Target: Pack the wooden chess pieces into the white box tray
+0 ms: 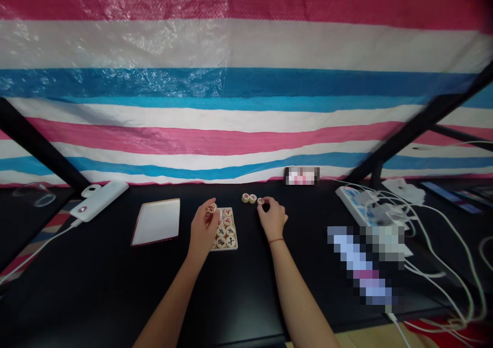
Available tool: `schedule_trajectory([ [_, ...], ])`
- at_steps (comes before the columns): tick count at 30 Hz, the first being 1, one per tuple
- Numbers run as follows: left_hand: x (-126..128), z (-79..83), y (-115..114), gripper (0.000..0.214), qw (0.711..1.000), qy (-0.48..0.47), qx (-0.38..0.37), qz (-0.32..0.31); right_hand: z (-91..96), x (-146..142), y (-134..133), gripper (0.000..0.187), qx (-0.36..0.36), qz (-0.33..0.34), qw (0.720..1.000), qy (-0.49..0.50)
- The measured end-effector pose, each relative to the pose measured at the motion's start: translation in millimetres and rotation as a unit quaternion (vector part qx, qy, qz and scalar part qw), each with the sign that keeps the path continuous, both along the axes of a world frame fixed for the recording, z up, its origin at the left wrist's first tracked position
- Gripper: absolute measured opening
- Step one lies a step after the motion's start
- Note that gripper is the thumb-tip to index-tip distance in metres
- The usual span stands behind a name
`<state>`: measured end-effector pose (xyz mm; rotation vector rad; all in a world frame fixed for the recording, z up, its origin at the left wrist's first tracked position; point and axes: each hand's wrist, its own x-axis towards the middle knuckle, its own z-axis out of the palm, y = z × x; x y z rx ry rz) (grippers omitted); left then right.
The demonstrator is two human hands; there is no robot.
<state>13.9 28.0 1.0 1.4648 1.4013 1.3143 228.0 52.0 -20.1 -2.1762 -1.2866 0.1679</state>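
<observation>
My left hand point(205, 226) is closed on a round Chinese chess piece point(211, 208) with a red character, held over the left side of a white box point(235, 239). Inside the box lie several cream chess pieces point(230, 231), some marked in red and some in black; my left hand hides part of them. To the right of the box, my right hand point(272, 218) pinches another red-marked chess piece point(261, 201) at the table surface. Two red-marked pieces point(249, 198) lie side by side just left of it.
A box lid point(157, 221) lies left of my left hand. Farther left is a white power bank point(99, 201) with a cable. On the right are a power strip point(351, 204), tangled white cables and a blurred-out phone-like object point(362, 266). A striped tarp point(231, 148) hangs behind the black table.
</observation>
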Motion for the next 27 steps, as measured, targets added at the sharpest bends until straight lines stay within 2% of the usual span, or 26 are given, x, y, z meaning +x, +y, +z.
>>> schedule_trajectory([
  [9,5,8.1,-4,0.033,0.999,0.042,0.016,-0.025,-3.2,-3,4,0.025,0.026,0.018,0.999,-0.016],
  [20,3,7.2,-4,0.035,0.997,0.071,0.017,-0.032,-7.4,-2,6,0.018,0.038,0.013,0.999,-0.009],
  [25,3,7.7,-5,0.040,0.997,0.074,0.017,-0.029,-11.8,1,8,0.022,0.048,0.019,0.999,-0.002],
  [27,3,7.4,-5,0.044,0.997,0.076,0.020,-0.020,-10.8,1,8,0.023,0.073,0.016,0.997,0.001],
])
